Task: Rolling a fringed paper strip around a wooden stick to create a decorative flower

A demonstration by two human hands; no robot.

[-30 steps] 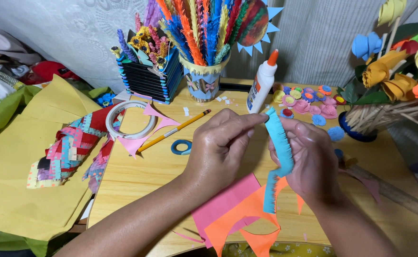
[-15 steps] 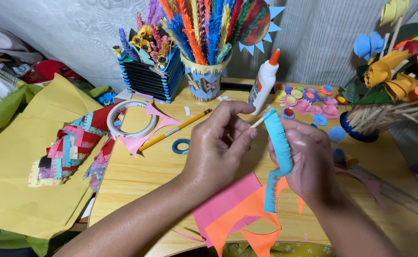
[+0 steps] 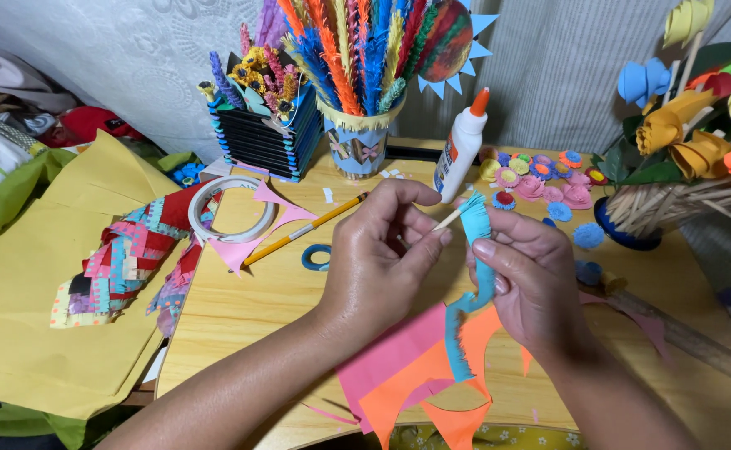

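My left hand (image 3: 382,258) pinches a thin wooden stick (image 3: 449,219) between thumb and fingers over the middle of the wooden table (image 3: 240,300). My right hand (image 3: 532,283) holds a fringed blue paper strip (image 3: 475,275) whose top end meets the stick's tip; the rest of the strip hangs down and curls below my palm. Pink and orange paper scraps (image 3: 415,375) lie under both hands near the table's front edge.
A white glue bottle (image 3: 462,148) with an orange cap stands behind my hands. A pencil (image 3: 303,232), small blue tape ring (image 3: 316,257), white tape roll (image 3: 230,208) and pink scrap lie left. Cup of paper stems (image 3: 357,142), small paper flowers (image 3: 540,179), a flower pot (image 3: 632,221), yellow paper (image 3: 32,333).
My left hand has shifted slightly and the stick's tip now shows against the top of the blue strip. The strip has turned a little in my right hand.
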